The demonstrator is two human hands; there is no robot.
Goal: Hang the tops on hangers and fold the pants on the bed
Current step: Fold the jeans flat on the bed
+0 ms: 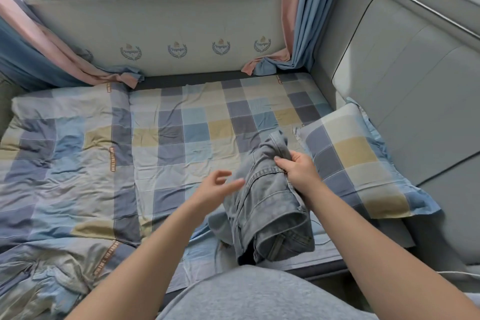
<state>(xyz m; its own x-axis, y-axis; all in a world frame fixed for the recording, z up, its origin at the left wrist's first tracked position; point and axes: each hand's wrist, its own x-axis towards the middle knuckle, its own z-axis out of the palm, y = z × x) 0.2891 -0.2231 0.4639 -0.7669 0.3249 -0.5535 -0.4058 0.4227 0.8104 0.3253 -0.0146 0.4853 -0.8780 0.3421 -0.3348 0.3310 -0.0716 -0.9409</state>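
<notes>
**Grey jeans bunched in your right hand above the bed**

Your right hand [298, 171] grips a bundle of grey jeans [267, 210] near its far, upper end, with fingers and thumb curled into the denim. The pants hang from that grip at the near right of the bed [197, 122]; their lower end rests on the checked sheet by the near edge. Lifting them like this probably lets the cloth fall loose so you can find the waistband and line up the legs for folding.

Your left hand [215, 187] is just left of the jeans, fingers spread and loosely bent, holding nothing; it is blurred, so I cannot tell whether the fingertips touch the denim. It looks ready to take a second hold. Both bare forearms reach forward from the near edge and converge on the bundle.

A checked pillow [355, 158] lies just right of the jeans; a rumpled quilt [65, 158] covers the left of the bed. The flatter sheet between them seems the likely folding spot. The pants are not yet folded, and no hangers are in view.
</notes>
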